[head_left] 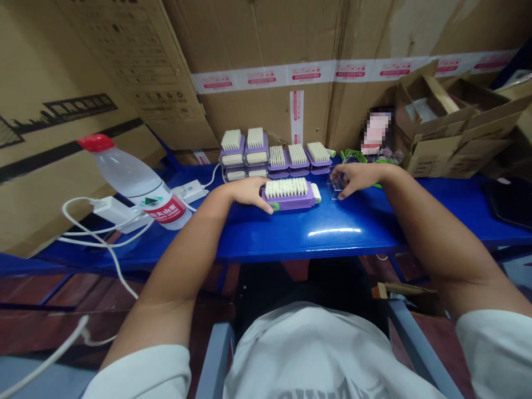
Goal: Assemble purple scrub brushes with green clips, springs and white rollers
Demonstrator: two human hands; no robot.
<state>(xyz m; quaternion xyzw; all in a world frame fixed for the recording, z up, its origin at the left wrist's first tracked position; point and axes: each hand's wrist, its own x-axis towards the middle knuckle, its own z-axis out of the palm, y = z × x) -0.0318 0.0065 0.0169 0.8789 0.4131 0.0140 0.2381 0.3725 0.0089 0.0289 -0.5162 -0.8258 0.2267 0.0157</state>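
Note:
A purple brush point(288, 195) with white bristles facing up lies on the blue table, a white and green end at its right. My left hand point(250, 192) grips its left end, with the thumb along the front and the other fingers partly hidden behind. To the right, my right hand point(361, 178) is closed around a small clear plastic piece point(333, 187), just above or on the tabletop. Behind the hands stand several similar purple brushes point(297, 158), some of them stacked. Small green parts point(353, 155) lie behind my right hand.
A water bottle point(139, 180) with a red cap leans at the left beside white chargers point(118, 213) and cables. Open cardboard boxes point(440, 149) stand at the back right, near a dark phone-like object point(509, 202). Large cartons point(266, 33) wall off the blue table's point(291, 244) back.

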